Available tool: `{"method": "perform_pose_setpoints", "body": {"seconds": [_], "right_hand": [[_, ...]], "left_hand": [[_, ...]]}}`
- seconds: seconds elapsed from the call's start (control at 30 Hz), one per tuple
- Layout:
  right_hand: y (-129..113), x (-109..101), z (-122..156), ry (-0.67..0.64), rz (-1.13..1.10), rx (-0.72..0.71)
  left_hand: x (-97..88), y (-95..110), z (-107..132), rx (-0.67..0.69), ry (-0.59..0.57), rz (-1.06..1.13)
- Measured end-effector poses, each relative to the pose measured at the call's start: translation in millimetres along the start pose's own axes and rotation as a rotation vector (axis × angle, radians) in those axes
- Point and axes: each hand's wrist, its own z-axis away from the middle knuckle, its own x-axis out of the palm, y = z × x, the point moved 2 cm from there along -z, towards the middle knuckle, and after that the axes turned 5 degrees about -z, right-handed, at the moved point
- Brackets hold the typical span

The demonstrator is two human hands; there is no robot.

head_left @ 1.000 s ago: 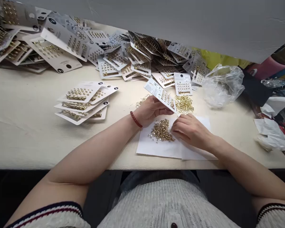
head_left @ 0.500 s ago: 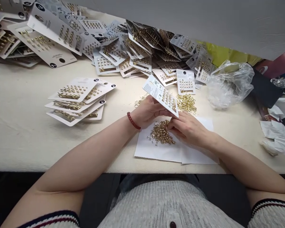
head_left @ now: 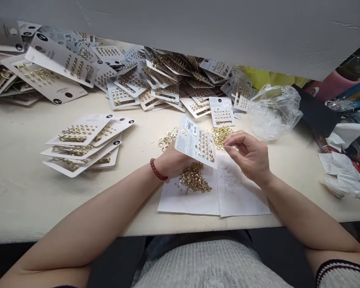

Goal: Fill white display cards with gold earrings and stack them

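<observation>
My left hand (head_left: 174, 162) grips an earring card (head_left: 186, 141) with its printed back tilted up at me; most of my fingers are behind it. Rows of gold posts and small fittings show on that back. Just right of the card, my right hand (head_left: 250, 156) hovers with thumb and forefinger brought together; anything between the tips is too small to name. Below the card, a heap of tiny gold pieces (head_left: 195, 180) rests on white paper (head_left: 189, 206). Small gold rings (head_left: 219, 134) lie beyond my right fingertips, and larger gold hoops (head_left: 166, 139) lie behind my left hand.
At the left a stack of filled earring cards (head_left: 81, 146) stands on the cream table (head_left: 15, 192). Many more cards (head_left: 165, 80) are piled along the back under a grey panel (head_left: 180, 24). Clear plastic bags (head_left: 271, 114) and crumpled tissue (head_left: 345, 176) lie to the right.
My right hand has come away from the card's underside and moved right, its fingers now in view. The card stays in my left hand, and the camera view has shifted slightly.
</observation>
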Motion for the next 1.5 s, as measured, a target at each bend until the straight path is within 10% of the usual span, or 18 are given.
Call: {"method": "perform_pose_setpoints", "body": {"seconds": [1.5], "right_hand": [[1.7,23.8,4.0,0.009,0.009,0.164]], "left_hand": [[6.2,2.3,2.2,-0.14,-0.103,-0.13]]}}
